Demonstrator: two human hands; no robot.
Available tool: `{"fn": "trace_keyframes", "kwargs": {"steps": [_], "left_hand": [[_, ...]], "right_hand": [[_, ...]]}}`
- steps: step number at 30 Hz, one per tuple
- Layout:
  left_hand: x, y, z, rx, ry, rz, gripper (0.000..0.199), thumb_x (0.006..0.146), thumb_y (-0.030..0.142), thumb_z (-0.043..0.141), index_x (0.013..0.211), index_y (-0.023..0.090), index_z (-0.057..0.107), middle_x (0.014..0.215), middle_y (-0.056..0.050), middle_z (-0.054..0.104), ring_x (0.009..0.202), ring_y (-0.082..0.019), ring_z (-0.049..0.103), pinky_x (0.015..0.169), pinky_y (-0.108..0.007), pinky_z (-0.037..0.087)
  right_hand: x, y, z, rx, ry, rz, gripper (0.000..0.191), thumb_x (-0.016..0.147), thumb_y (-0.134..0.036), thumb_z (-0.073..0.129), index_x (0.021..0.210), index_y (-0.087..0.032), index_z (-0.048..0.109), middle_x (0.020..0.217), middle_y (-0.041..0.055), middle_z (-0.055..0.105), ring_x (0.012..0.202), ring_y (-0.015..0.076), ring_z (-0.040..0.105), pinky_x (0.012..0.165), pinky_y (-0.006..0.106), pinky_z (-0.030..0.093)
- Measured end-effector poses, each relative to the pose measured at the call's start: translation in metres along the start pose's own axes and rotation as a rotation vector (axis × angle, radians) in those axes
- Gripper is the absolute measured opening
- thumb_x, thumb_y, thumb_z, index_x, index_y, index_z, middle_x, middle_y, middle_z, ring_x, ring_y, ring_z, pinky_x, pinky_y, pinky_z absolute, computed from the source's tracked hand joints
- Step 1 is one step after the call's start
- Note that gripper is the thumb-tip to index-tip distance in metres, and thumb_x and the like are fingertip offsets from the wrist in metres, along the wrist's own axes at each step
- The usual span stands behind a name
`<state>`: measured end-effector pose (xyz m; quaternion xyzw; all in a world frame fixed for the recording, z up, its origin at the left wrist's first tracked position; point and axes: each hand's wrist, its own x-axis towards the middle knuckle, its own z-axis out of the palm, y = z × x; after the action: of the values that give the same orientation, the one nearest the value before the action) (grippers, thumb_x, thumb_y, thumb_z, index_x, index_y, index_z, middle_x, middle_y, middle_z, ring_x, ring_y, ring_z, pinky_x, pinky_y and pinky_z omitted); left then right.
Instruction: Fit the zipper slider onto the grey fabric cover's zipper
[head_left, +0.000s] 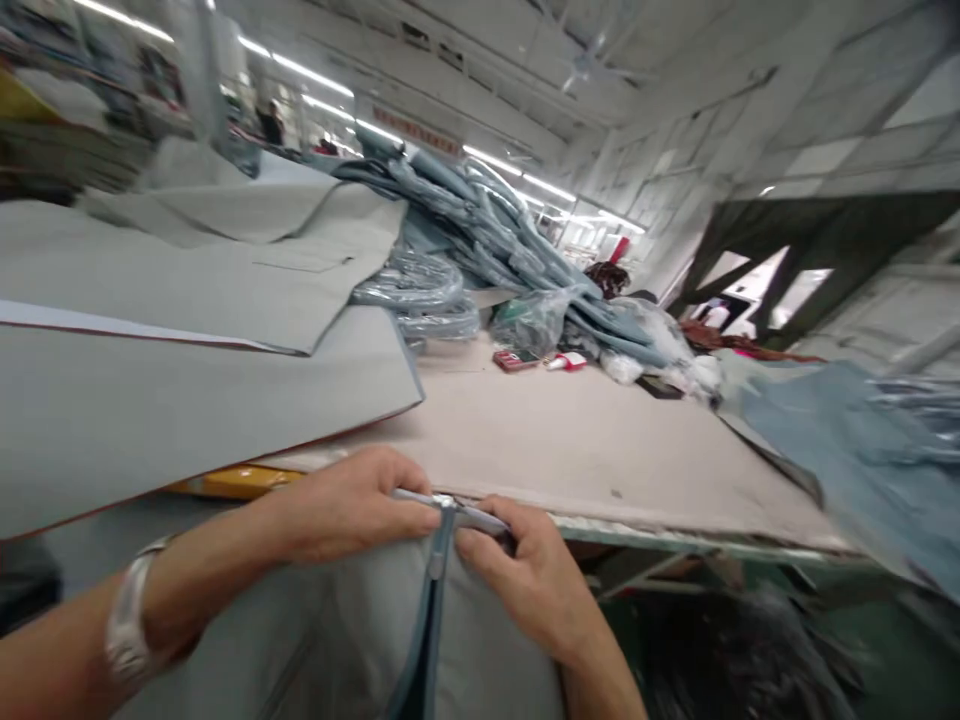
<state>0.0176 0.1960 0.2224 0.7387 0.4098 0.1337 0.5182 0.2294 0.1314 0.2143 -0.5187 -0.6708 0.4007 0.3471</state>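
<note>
A grey fabric piece (487, 640) with a blue-edged zipper (427, 620) down its middle hangs at the table's front edge. My left hand (360, 508) pinches its top edge to the left of the zipper, thumb on top. To the right of the zipper, my right hand (525, 570) grips the same edge between thumb and fingers. A pale zipper pull (436, 565) hangs just below the zipper's top, between the two hands and apart from both. The fabric behind my fingers is hidden.
Large grey sheets (187, 390) overhang the table (540, 440) at left. Plastic-wrapped blue bundles (480, 220) are piled at the back, near a small red-and-white bottle (568, 361) and a red box (514, 360). Blue fabric (847, 430) lies at right. A yellow object (240, 482) shows under the sheets.
</note>
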Motion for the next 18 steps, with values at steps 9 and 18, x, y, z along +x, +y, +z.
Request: {"fn": "trace_keyframes", "kwargs": {"steps": [9,18], "left_hand": [[-0.004,0.008,0.004,0.031,-0.034,0.017,0.041,0.085,0.055,0.062,0.080,0.015,0.065,0.064,0.003,0.040,0.061,-0.012,0.033,0.051,-0.026,0.020],[-0.008,0.013,0.004,0.071,0.028,0.011,0.038,0.084,0.053,0.061,0.076,0.016,0.065,0.062,0.004,0.041,0.060,-0.012,0.034,0.052,-0.026,0.022]], "right_hand": [[-0.014,0.004,-0.011,-0.098,-0.005,0.069,0.021,0.088,-0.038,0.058,0.086,-0.018,0.066,0.079,-0.0006,0.062,0.078,0.0191,0.054,0.071,0.029,0.037],[-0.012,0.008,-0.006,-0.114,0.033,0.032,0.023,0.091,-0.040,0.060,0.082,-0.019,0.066,0.075,-0.0016,0.061,0.075,0.0178,0.052,0.068,0.028,0.036]]}}
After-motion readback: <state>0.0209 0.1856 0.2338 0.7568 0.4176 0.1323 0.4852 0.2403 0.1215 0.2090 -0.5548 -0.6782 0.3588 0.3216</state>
